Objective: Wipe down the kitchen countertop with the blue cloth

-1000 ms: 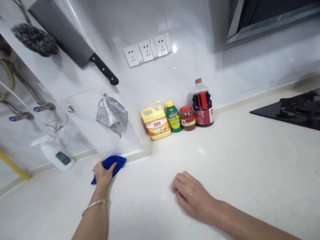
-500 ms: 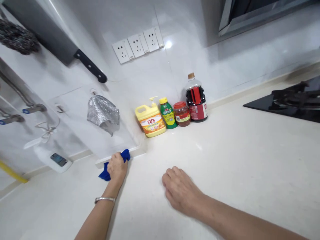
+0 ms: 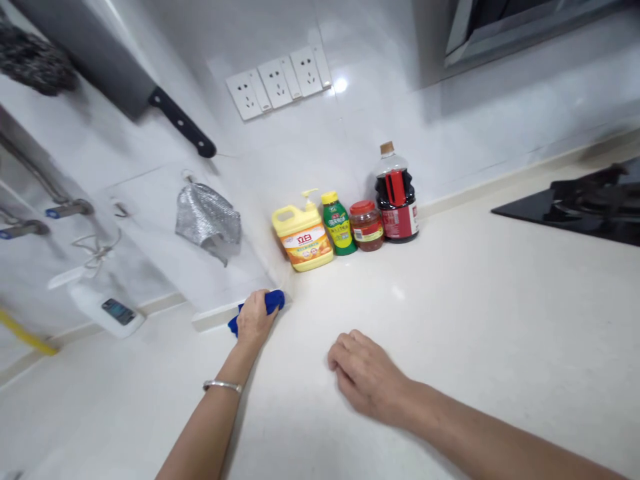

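Observation:
My left hand (image 3: 254, 319) grips a bunched blue cloth (image 3: 275, 301) against the low white ledge (image 3: 213, 320) at the foot of the wall. Part of the cloth sticks out on either side of the fingers. My right hand (image 3: 367, 373) rests on the pale countertop (image 3: 465, 333) with its fingers curled in, and nothing shows in it. Beyond the hands, by the wall, stand a yellow detergent jug (image 3: 303, 240) with a pump, a green bottle (image 3: 340, 227) with a yellow cap, a red-lidded jar (image 3: 367, 230) and a large dark sauce bottle (image 3: 397, 200).
On the left wall hang a cleaver (image 3: 125, 73), a steel scrubber (image 3: 35, 60) and a silvery cloth (image 3: 207, 219). A white bottle (image 3: 107, 307) stands at the left wall near a yellow pipe (image 3: 25, 333). The black gas hob (image 3: 580, 200) is at the right.
My left hand has slid the blue cloth along the ledge, to the right and slightly away, toward the corner by the detergent jug. My right hand has stayed nearly in place.

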`<move>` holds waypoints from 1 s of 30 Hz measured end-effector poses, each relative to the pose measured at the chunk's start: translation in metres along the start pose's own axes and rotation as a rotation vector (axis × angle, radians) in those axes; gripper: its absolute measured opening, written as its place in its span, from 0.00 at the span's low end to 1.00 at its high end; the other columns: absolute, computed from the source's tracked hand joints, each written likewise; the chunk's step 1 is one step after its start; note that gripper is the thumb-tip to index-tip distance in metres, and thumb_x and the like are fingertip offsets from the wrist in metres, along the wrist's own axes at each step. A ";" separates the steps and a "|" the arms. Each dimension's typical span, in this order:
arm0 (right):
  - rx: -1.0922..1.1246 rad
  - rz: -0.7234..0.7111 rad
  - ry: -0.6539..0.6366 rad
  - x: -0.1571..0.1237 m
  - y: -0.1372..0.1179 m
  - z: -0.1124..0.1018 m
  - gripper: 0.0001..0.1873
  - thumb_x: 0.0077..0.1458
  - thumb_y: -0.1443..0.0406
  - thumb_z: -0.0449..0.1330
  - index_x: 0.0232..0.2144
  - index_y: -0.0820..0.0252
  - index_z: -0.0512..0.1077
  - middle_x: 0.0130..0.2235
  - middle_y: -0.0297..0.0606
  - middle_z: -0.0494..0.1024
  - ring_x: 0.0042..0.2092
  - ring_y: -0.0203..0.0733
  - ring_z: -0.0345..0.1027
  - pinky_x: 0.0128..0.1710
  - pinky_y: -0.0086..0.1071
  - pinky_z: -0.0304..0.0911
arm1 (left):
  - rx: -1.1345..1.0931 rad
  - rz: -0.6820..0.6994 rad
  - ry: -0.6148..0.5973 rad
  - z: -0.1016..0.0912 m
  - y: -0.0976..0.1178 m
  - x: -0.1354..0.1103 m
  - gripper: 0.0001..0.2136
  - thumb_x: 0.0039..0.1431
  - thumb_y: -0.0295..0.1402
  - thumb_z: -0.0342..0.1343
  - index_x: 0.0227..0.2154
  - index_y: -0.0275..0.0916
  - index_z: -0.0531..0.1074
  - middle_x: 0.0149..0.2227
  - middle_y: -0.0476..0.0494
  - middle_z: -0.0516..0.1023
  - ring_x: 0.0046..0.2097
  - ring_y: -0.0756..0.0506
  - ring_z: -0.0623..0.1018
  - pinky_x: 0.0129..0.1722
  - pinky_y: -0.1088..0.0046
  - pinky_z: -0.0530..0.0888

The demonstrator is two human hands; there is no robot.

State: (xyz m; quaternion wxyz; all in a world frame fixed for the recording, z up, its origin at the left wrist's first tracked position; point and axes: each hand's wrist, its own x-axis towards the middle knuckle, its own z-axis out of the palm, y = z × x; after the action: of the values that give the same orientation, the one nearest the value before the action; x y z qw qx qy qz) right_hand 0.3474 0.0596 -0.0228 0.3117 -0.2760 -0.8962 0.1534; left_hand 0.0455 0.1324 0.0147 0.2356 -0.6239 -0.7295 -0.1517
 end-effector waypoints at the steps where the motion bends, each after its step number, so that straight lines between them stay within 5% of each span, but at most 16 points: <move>1: 0.034 -0.016 0.017 -0.001 0.003 0.001 0.10 0.54 0.74 0.53 0.38 0.59 0.68 0.39 0.38 0.71 0.41 0.43 0.59 0.42 0.37 0.57 | -0.021 -0.021 0.016 0.001 -0.009 0.000 0.16 0.61 0.40 0.53 0.49 0.40 0.65 0.48 0.40 0.73 0.52 0.40 0.73 0.50 0.65 0.72; 13: 0.194 -0.049 0.022 -0.003 0.006 -0.008 0.13 0.55 0.77 0.50 0.38 0.57 0.67 0.37 0.36 0.72 0.39 0.41 0.61 0.41 0.35 0.60 | -0.160 -0.279 0.100 0.001 -0.090 -0.007 0.26 0.55 0.49 0.58 0.50 0.38 0.66 0.51 0.33 0.67 0.56 0.33 0.69 0.58 0.53 0.69; 22: 0.171 0.005 -0.045 -0.003 0.007 -0.010 0.14 0.56 0.77 0.50 0.38 0.55 0.68 0.37 0.36 0.73 0.41 0.41 0.64 0.41 0.36 0.63 | -0.223 -0.488 0.076 0.003 -0.143 -0.017 0.29 0.52 0.51 0.61 0.52 0.40 0.65 0.54 0.37 0.67 0.59 0.37 0.68 0.61 0.59 0.68; 30: 0.158 -0.006 -0.042 -0.004 0.004 -0.008 0.13 0.58 0.76 0.49 0.38 0.55 0.67 0.38 0.36 0.72 0.41 0.41 0.64 0.40 0.37 0.63 | -0.220 -0.645 0.060 -0.010 -0.165 -0.027 0.25 0.55 0.45 0.59 0.53 0.42 0.63 0.57 0.35 0.66 0.59 0.33 0.69 0.59 0.52 0.69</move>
State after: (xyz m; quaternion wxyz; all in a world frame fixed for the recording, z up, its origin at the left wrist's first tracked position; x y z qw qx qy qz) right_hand 0.3570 0.0608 -0.0199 0.3142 -0.2449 -0.8884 0.2283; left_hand -0.1118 0.0756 0.0204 0.1282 -0.3778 -0.8613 -0.3146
